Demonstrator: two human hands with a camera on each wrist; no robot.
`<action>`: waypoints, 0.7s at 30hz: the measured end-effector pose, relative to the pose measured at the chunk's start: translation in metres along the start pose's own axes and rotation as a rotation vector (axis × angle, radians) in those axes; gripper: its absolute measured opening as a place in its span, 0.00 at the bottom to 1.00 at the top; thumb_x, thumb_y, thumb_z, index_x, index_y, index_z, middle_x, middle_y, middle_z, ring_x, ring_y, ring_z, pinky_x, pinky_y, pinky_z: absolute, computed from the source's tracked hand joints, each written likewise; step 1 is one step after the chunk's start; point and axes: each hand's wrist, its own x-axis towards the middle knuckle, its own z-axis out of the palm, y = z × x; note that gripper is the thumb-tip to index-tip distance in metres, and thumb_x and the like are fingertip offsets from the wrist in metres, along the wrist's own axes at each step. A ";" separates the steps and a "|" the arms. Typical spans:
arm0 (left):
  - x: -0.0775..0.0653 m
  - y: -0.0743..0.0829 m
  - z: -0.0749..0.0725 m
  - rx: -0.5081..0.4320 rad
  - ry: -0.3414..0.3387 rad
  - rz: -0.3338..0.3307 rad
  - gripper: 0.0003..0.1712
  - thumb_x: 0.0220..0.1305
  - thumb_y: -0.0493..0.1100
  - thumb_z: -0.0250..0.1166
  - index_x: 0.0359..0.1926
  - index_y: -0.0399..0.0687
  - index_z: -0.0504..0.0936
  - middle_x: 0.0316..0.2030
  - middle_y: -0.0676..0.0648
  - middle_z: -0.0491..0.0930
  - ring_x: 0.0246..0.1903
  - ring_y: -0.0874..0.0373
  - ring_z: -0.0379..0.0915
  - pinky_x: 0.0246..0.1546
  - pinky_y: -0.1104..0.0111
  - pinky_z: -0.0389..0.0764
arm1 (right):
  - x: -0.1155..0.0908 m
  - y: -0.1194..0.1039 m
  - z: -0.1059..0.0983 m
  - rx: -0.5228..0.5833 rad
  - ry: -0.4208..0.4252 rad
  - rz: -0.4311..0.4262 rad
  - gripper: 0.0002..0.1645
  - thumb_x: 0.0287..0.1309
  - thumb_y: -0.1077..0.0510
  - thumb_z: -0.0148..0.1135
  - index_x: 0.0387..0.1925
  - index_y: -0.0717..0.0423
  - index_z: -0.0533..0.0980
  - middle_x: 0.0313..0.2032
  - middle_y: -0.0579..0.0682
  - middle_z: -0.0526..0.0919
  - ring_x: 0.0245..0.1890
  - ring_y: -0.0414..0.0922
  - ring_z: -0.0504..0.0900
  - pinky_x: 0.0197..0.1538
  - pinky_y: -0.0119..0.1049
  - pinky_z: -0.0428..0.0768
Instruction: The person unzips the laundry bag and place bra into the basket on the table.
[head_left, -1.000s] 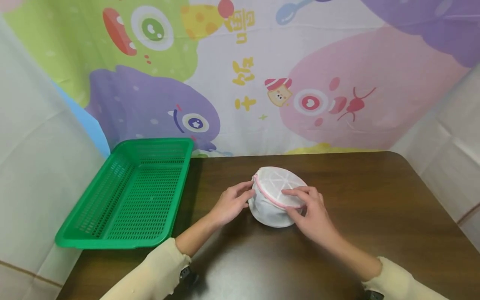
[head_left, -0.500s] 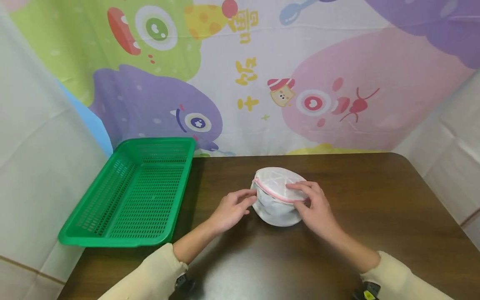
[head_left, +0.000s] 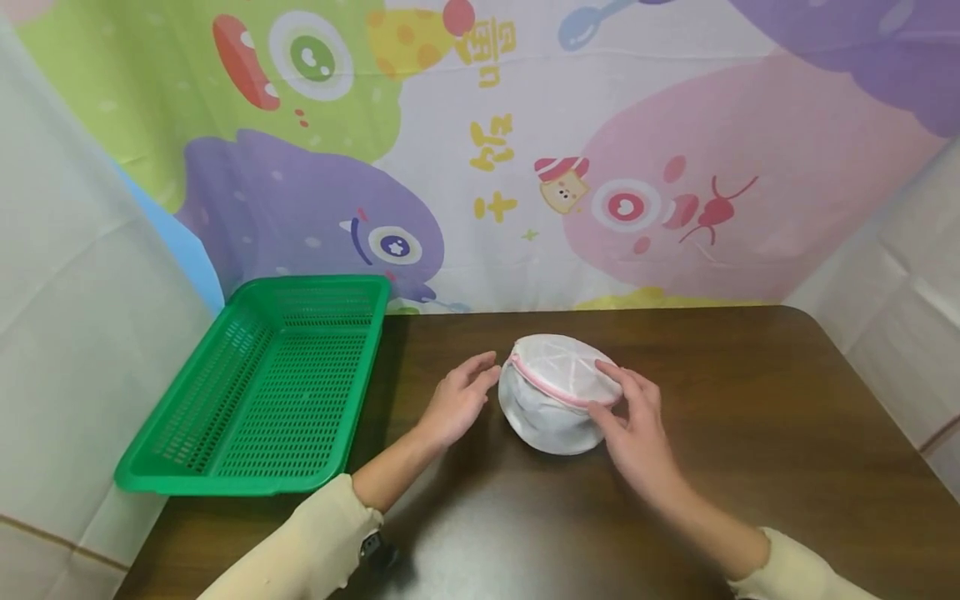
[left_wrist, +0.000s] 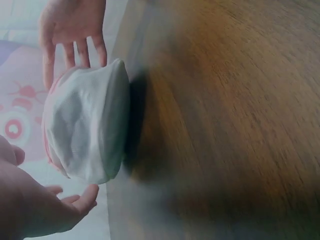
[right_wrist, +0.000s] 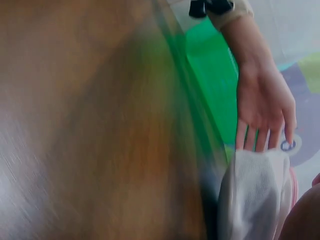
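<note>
A round white mesh laundry bag [head_left: 558, 421] stands on the table, its lid edged by a pink zipper [head_left: 551, 388]. To its left is my left hand [head_left: 459, 402], fingers extended and slightly apart from the bag's side. My right hand [head_left: 639, 437] is at the bag's right side, thumb at the zipper edge and fingers over the lid's rim. In the left wrist view the right hand [left_wrist: 74, 27] has straight fingers that reach behind the bag [left_wrist: 85, 120]. The right wrist view shows the left palm [right_wrist: 262, 97] facing the bag [right_wrist: 255, 192], its fingertips partly hidden by it.
An empty green plastic basket [head_left: 288, 392] with slotted sides sits at the left of the dark wooden table [head_left: 750, 400]. Behind the table hangs a cartoon-printed cloth [head_left: 495, 250], and pale panels [head_left: 67, 317] flank both sides.
My left hand has drawn back slightly from the bag. The right fingers have slid from the lid's middle toward its right edge. The bag has shifted only slightly.
</note>
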 end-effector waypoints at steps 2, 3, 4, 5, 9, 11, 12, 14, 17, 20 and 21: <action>-0.001 0.000 0.001 0.005 -0.044 -0.009 0.33 0.89 0.54 0.54 0.83 0.43 0.72 0.82 0.38 0.75 0.74 0.36 0.80 0.76 0.43 0.82 | -0.004 0.001 0.002 0.024 -0.012 0.021 0.37 0.80 0.62 0.65 0.84 0.52 0.68 0.84 0.65 0.52 0.86 0.63 0.60 0.81 0.60 0.78; -0.001 -0.001 0.002 0.010 -0.065 -0.012 0.33 0.89 0.55 0.53 0.84 0.44 0.72 0.82 0.39 0.75 0.74 0.36 0.80 0.76 0.43 0.82 | -0.004 0.002 0.003 0.025 -0.015 0.021 0.37 0.80 0.62 0.65 0.84 0.53 0.68 0.85 0.66 0.52 0.86 0.64 0.59 0.81 0.63 0.77; -0.002 -0.001 0.003 0.011 -0.082 -0.015 0.33 0.89 0.55 0.53 0.84 0.45 0.72 0.82 0.39 0.75 0.75 0.37 0.80 0.76 0.44 0.82 | -0.005 0.003 0.004 0.026 -0.019 0.019 0.37 0.80 0.62 0.65 0.84 0.53 0.68 0.85 0.66 0.52 0.87 0.64 0.58 0.83 0.63 0.74; -0.003 -0.001 0.003 0.009 -0.094 -0.017 0.33 0.89 0.56 0.53 0.84 0.45 0.72 0.82 0.39 0.75 0.75 0.37 0.79 0.76 0.44 0.83 | -0.005 0.004 0.005 0.023 -0.023 0.009 0.36 0.80 0.61 0.66 0.83 0.53 0.69 0.85 0.66 0.53 0.87 0.65 0.58 0.85 0.65 0.72; -0.006 -0.003 0.002 -0.001 -0.107 -0.016 0.32 0.89 0.56 0.53 0.81 0.45 0.75 0.80 0.39 0.77 0.75 0.38 0.79 0.74 0.45 0.85 | -0.001 0.013 0.009 0.011 -0.025 -0.047 0.32 0.79 0.59 0.66 0.79 0.55 0.74 0.83 0.69 0.58 0.86 0.67 0.58 0.87 0.71 0.60; -0.005 -0.004 0.001 -0.005 -0.108 -0.005 0.31 0.89 0.56 0.54 0.79 0.44 0.77 0.78 0.39 0.79 0.74 0.39 0.80 0.72 0.46 0.86 | 0.005 0.024 0.013 0.012 0.007 -0.100 0.30 0.79 0.56 0.66 0.77 0.54 0.77 0.80 0.69 0.61 0.84 0.67 0.60 0.87 0.68 0.60; -0.004 -0.007 0.000 -0.002 -0.110 0.003 0.31 0.89 0.57 0.54 0.78 0.44 0.78 0.77 0.39 0.80 0.72 0.40 0.81 0.71 0.47 0.88 | 0.007 0.026 0.014 0.021 0.016 -0.117 0.29 0.78 0.56 0.66 0.76 0.55 0.78 0.80 0.70 0.62 0.83 0.67 0.61 0.87 0.68 0.59; 0.003 -0.017 -0.001 0.010 -0.112 0.024 0.32 0.89 0.60 0.54 0.76 0.45 0.81 0.72 0.40 0.84 0.67 0.43 0.85 0.66 0.52 0.91 | 0.013 0.028 0.016 0.023 0.031 -0.147 0.28 0.77 0.57 0.66 0.74 0.57 0.79 0.79 0.71 0.63 0.83 0.68 0.61 0.86 0.67 0.60; 0.016 -0.039 -0.002 0.027 -0.117 0.068 0.34 0.88 0.65 0.54 0.73 0.45 0.83 0.67 0.41 0.88 0.60 0.50 0.88 0.57 0.58 0.94 | 0.020 0.028 0.015 0.019 0.016 -0.164 0.27 0.78 0.56 0.66 0.73 0.57 0.80 0.80 0.70 0.63 0.85 0.67 0.61 0.88 0.66 0.59; 0.015 -0.041 -0.003 0.027 -0.119 0.062 0.33 0.88 0.64 0.54 0.71 0.44 0.84 0.66 0.41 0.88 0.60 0.50 0.89 0.57 0.58 0.94 | 0.022 0.022 0.011 0.019 -0.027 -0.138 0.28 0.78 0.58 0.65 0.74 0.59 0.79 0.82 0.70 0.62 0.87 0.69 0.58 0.88 0.71 0.55; 0.012 -0.035 -0.004 0.017 -0.119 0.054 0.33 0.88 0.62 0.55 0.71 0.43 0.84 0.67 0.40 0.88 0.61 0.47 0.89 0.59 0.55 0.93 | 0.023 0.022 0.009 0.019 -0.033 -0.133 0.28 0.78 0.58 0.65 0.74 0.59 0.79 0.82 0.70 0.61 0.87 0.69 0.58 0.88 0.72 0.55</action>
